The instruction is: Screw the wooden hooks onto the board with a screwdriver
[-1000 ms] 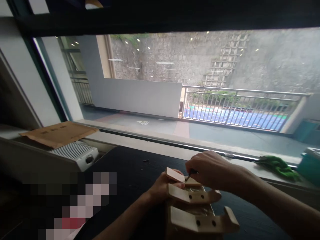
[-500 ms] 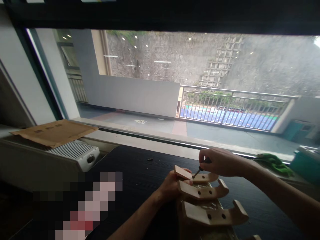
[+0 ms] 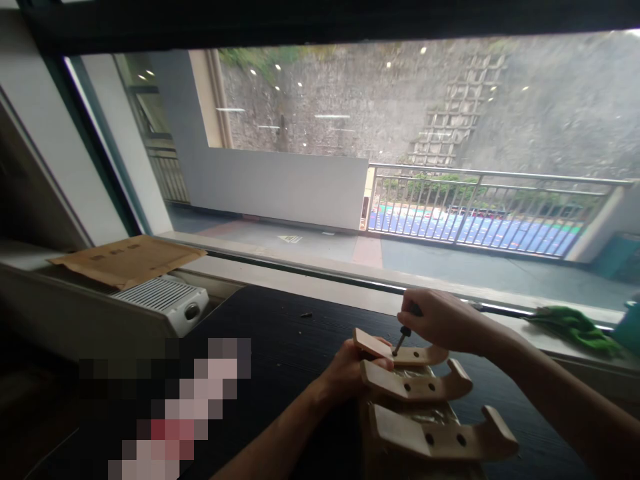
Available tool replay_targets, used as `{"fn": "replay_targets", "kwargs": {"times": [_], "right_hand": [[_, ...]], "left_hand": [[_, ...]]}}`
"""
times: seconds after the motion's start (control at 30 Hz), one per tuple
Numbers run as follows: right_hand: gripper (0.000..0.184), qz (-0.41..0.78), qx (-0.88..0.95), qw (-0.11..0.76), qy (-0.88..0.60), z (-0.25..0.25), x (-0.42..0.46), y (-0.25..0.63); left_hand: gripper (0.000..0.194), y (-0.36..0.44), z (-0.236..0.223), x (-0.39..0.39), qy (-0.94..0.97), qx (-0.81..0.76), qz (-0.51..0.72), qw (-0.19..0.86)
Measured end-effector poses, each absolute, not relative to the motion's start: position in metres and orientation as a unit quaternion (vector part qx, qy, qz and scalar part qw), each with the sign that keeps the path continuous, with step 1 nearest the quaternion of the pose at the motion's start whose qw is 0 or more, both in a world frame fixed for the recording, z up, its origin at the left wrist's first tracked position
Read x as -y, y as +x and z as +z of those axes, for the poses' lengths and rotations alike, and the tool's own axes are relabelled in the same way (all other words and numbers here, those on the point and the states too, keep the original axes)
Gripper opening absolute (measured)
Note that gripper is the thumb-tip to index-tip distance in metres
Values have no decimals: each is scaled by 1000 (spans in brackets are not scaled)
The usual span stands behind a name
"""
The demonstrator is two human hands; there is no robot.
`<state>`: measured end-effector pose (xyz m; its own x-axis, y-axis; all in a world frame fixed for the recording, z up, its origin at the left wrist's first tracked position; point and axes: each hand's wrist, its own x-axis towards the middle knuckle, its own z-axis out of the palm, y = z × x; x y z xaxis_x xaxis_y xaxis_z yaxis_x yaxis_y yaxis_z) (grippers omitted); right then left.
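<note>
My right hand (image 3: 433, 320) is closed around the dark handle of a screwdriver (image 3: 403, 337). The shaft slants down, and its tip sits at a hole in the farthest wooden hook (image 3: 425, 357). At that hook's left end my left hand (image 3: 353, 363) has its fingers wrapped around the wood, partly hidden behind it. Nearer to me, a second wooden hook (image 3: 417, 385) and a third wooden hook (image 3: 445, 433) lie in a row, each with two dark holes and an upturned right end. All rest across a board (image 3: 375, 460) that looks wrapped in clear plastic.
A small screw-like piece (image 3: 306, 315) lies on the black table (image 3: 270, 320). To the left, a brown envelope (image 3: 133, 260) rests on a white vented unit (image 3: 165, 297). A green cloth (image 3: 575, 327) is on the sill at right. Beyond the table stands a large window.
The view has shifted slightly, moving the scene a little to the right. The screwdriver stays at the farthest hook's hole, its handle held more upright. My left hand keeps its hold.
</note>
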<state>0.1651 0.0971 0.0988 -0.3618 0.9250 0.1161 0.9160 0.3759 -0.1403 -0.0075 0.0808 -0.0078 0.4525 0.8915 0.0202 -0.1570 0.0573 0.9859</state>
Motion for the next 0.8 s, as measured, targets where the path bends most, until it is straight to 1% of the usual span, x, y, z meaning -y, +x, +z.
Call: {"fn": "replay_targets", "kwargs": {"times": [0.1,0.2,0.3,0.37,0.43,0.5,0.6,0.67,0.8], "right_hand": [[19,-18,822,88,-562,99,-94,164],[17,-68,846,80,-523,100,-92,166],[13,-72,883,75,-457,100,-91,166],[14,-73,896,73,-432,98,-90,165],[16,-78,889,75,-446,95,-89,163],[20,-76,862,79,-494,93,-87,162],[24,-50,815,82,-572,92,-85,161],[26,-33,805,77,-588,94,-85,163],[16,-1,835,58,-548,101,-84,169]], "left_hand": [[37,-8,-7,-80,557,-322,402,652],[37,-6,-9,-81,558,-311,403,655],[35,-5,-15,-82,556,-304,409,656],[31,-4,-18,-84,553,-303,413,656],[29,-4,-21,-85,552,-304,415,656],[28,-4,-22,-85,553,-305,413,656],[27,-4,-22,-85,557,-303,414,653],[29,-3,-22,-85,557,-302,416,652],[28,-3,-19,-83,555,-300,421,651]]}}
